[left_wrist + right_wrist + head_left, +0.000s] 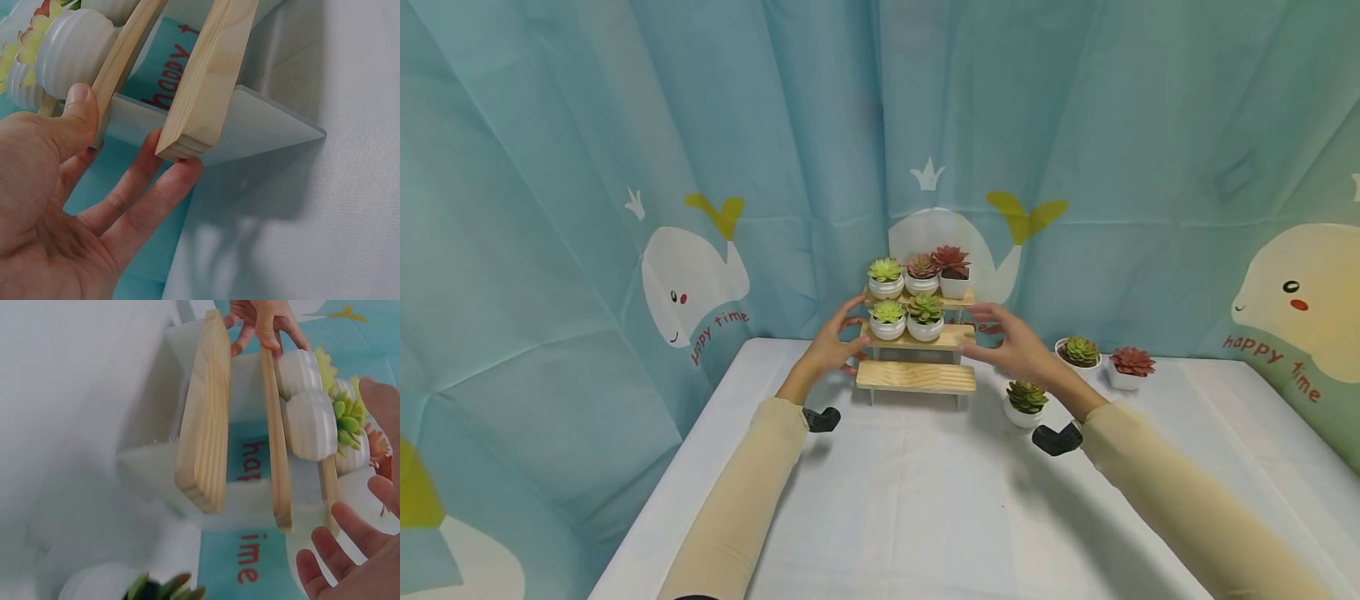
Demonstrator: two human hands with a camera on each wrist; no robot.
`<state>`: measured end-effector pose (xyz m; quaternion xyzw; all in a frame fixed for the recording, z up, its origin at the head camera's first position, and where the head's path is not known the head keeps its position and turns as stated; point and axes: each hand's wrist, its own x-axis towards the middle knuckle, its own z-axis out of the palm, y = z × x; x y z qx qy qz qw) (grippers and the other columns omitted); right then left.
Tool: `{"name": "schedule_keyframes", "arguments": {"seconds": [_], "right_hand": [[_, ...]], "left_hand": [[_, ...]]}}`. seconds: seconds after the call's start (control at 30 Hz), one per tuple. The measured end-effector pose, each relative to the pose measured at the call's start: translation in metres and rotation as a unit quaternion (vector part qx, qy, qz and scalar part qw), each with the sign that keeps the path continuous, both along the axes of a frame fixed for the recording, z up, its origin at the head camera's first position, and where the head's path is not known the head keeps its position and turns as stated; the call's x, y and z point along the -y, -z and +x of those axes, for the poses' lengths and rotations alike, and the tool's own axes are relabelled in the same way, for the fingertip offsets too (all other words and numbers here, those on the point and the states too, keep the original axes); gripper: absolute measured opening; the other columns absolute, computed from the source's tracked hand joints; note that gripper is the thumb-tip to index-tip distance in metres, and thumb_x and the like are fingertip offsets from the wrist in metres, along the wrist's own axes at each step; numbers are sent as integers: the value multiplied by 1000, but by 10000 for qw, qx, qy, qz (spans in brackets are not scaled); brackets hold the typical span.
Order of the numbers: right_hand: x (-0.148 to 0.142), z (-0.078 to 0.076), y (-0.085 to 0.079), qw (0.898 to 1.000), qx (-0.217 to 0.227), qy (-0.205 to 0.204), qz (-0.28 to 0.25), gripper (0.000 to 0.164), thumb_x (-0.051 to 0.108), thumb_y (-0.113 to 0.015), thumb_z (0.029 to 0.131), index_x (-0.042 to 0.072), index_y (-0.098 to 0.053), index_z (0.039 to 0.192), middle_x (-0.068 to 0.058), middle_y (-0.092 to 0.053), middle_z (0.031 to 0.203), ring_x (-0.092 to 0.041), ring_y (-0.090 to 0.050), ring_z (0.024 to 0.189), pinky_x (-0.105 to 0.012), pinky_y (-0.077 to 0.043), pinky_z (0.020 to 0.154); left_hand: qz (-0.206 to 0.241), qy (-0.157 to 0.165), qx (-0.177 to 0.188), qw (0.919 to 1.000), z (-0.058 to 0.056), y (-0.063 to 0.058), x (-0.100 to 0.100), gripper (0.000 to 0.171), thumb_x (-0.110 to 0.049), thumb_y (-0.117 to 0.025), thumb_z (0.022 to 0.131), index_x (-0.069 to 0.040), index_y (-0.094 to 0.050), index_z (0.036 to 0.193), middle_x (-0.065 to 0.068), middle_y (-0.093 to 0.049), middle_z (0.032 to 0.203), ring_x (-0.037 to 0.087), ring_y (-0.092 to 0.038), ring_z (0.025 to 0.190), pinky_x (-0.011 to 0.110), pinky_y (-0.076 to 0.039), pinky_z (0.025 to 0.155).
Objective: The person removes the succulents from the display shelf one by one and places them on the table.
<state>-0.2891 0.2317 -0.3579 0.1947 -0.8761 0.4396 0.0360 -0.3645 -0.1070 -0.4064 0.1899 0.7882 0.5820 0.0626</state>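
Observation:
A three-tier wooden plant stand (917, 377) stands on the table with small potted succulents on its upper two tiers. My left hand (832, 343) is at its left end. In the left wrist view the left thumb (80, 103) rests on the middle shelf's end, and two spread fingers touch the end of the bottom shelf (203, 94). My right hand (1015, 346) is spread beside the right end, holding nothing. A green succulent (925, 308) and a yellow-green succulent (887, 319) sit on the middle tier. The top tier bears a red succulent (953, 273) and two others.
Right of the stand, a potted succulent (1026, 403) stands below my right forearm. Farther back are a green succulent (1081, 352) in a round pot and a red one (1129, 368) in a square pot. A blue curtain (820, 150) hangs behind the white table (887, 500).

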Motion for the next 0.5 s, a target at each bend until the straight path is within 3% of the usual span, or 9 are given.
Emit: {"name": "schedule_keyframes", "arguments": {"seconds": [0.27, 0.5], "right_hand": [[17, -9, 5, 9998, 31, 173, -3, 71, 38, -77, 94, 15, -45, 153, -22, -53, 146, -39, -54, 126, -56, -50, 98], [31, -19, 5, 9999, -37, 163, 21, 71, 34, -76, 96, 7, -44, 153, -24, -58, 141, -39, -59, 122, -55, -51, 99]], "left_hand": [[11, 51, 30, 10000, 1, -1, 1, 78, -14, -67, 101, -40, -26, 162, 16, -41, 155, 41, -72, 87, 68, -58, 68], [-2, 2, -9, 10000, 1, -2, -1, 77, -14, -67, 102, -40, -27, 162, 16, -43, 154, 37, -73, 84, 68, -57, 68]]}}
